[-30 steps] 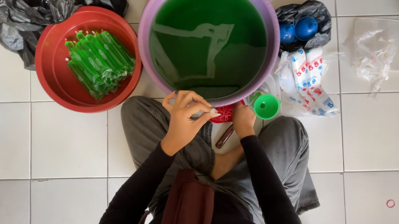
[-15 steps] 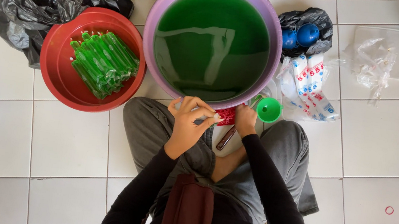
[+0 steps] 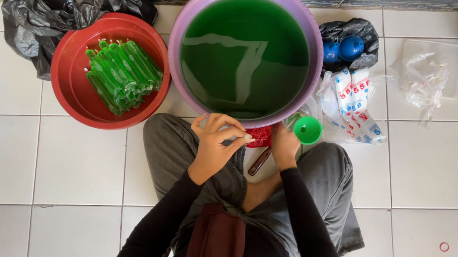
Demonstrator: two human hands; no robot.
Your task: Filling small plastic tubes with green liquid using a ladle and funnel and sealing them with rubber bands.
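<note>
A person sits cross-legged on a white tiled floor [image 3: 14,147], both hands at the near rim of a purple basin [image 3: 180,28] filled with green liquid [image 3: 244,54]. The left hand [image 3: 216,144] curls its fingertips [image 3: 242,138] in a pinch on something small and thin, too small to tell. The right hand [image 3: 284,147] is closed around the stem of a green funnel [image 3: 307,130], just beside the basin. Between the hands lies a red bundle [image 3: 261,137]. Left of the basin, a red bowl [image 3: 68,95] holds a heap of filled green tubes [image 3: 121,75]. Black bags [image 3: 45,4] sit against the wall.
</note>
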